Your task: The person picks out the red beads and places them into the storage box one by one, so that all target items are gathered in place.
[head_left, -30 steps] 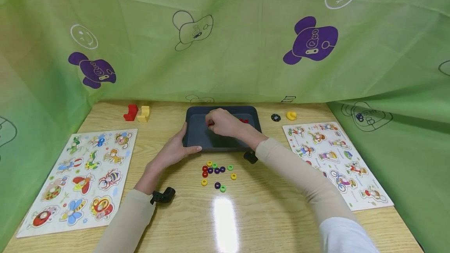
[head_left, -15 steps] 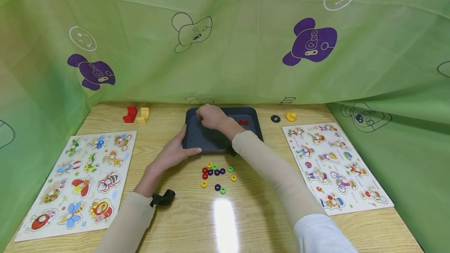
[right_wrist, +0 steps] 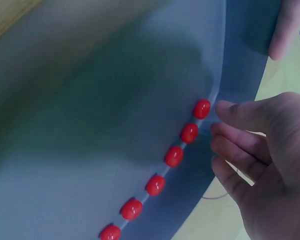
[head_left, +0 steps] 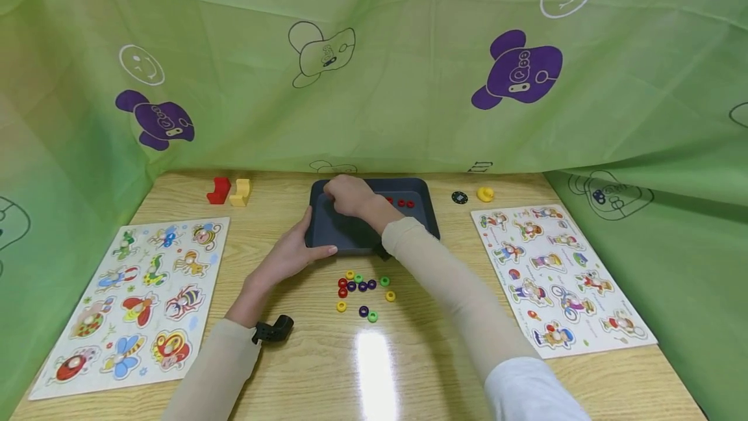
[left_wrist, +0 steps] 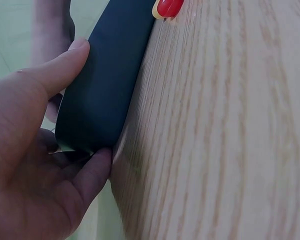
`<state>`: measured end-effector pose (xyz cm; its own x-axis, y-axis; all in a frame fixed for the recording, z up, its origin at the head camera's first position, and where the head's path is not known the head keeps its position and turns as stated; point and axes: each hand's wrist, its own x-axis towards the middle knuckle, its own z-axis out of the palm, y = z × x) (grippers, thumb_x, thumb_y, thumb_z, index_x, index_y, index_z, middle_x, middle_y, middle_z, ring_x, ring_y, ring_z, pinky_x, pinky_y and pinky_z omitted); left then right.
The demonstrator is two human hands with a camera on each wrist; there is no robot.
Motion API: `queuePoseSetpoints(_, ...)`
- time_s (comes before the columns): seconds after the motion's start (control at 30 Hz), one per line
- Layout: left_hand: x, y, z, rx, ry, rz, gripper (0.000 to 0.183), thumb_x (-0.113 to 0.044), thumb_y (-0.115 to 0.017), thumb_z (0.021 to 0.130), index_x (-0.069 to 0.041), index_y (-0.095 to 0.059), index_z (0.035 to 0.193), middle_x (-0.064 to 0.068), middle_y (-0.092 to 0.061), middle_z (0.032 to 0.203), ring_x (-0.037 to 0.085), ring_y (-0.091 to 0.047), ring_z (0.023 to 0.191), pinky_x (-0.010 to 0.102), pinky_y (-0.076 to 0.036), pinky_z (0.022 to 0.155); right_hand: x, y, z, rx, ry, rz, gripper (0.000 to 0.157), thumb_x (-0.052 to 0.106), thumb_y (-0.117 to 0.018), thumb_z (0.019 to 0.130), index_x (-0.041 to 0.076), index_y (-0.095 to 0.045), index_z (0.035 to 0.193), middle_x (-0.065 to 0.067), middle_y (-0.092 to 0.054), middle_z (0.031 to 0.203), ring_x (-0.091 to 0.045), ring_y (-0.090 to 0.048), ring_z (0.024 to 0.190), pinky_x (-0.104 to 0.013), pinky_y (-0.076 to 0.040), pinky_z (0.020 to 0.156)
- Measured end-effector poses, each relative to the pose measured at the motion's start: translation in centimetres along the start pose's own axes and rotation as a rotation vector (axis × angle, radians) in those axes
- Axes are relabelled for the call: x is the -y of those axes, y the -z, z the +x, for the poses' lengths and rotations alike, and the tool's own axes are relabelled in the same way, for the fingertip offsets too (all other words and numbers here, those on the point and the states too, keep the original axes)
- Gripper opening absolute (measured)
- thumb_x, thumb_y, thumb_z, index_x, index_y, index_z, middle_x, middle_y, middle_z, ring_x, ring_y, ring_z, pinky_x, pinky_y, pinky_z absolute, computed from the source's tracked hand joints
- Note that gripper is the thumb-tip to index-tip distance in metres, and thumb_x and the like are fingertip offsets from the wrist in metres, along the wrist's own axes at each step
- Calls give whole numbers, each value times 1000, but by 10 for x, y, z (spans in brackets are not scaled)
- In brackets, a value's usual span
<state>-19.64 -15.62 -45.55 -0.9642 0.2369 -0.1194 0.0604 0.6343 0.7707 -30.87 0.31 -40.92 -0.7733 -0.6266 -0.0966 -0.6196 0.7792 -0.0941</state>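
A dark grey tray [head_left: 336, 234] lies at the far middle of the table. My left hand [head_left: 285, 253] grips its near left corner, thumb [left_wrist: 72, 60] on the front rim and fingers round the side. Over the tray's far left part is my right hand [head_left: 350, 196]. Several red ring beads [right_wrist: 174, 156] form a row along the tray's far wall. Thumb and fingers of the right hand [right_wrist: 270, 150] are loosely bent and apart, the thumb tip right beside the end bead [right_wrist: 202, 109], with nothing between them. In the head view this hand hides part of the row.
Loose red, yellow, green and purple beads [head_left: 363, 286] lie in front of the tray. Picture puzzle boards flank it, insects [head_left: 140, 301] left and children [head_left: 561, 278] right. Behind are red [head_left: 219, 191] and yellow [head_left: 240, 193] blocks, a black disc [head_left: 460, 197] and a yellow duck [head_left: 485, 194].
My right hand has moved left and away from me to the tray's far left corner, uncovering more red beads on the right. The left hand has stayed on the tray.
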Motion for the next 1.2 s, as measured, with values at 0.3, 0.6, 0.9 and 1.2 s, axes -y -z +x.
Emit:
queuePoseSetpoints(0.3, -3, 1, 0, 2, 23, 12, 109, -54, -68, 76, -22, 6, 149, 6, -10, 157, 28, -23, 141, 49, -30, 110, -8, 8, -40, -61, 93, 165, 22, 10, -56, 88, 13, -68, 106, 1, -67, 100, -11, -61, 84, -27, -52, 74)
queuePoseSetpoints(0.6, -4, 0, 0, 7, 32, 20, 109, -54, -67, 76, -21, 7, 149, 9, -11, 157, 30, -27, 139, 49, -33, 107, 4, 10, -103, -129, 197, 180, 15, 19, -64, 86, 18, -70, 100, 7, -65, 97, -4, -57, 81, -20, -49, 71)
queuePoseSetpoints(0.9, -2, 1, 1, -1, 21, 37, 110, -55, -67, 76, -20, 7, 149, 8, -8, 157, 31, -19, 142, 51, -28, 110, 31, -5, -140, -123, 382, 71, 14, 21, -68, 83, 19, -71, 97, 10, -64, 90, -4, -55, 80, -19, -49, 71)
queuePoseSetpoints(1.2, -3, 0, 0, -2, 25, 46, 109, -54, -68, 76, -20, 6, 150, 6, -8, 157, 30, -19, 142, 51, -30, 109, 53, -28, -143, -33, 501, -4, 9, 15, -62, 87, 21, -69, 88, 10, -58, 80, -4, -52, 74, -14, -45, 67)
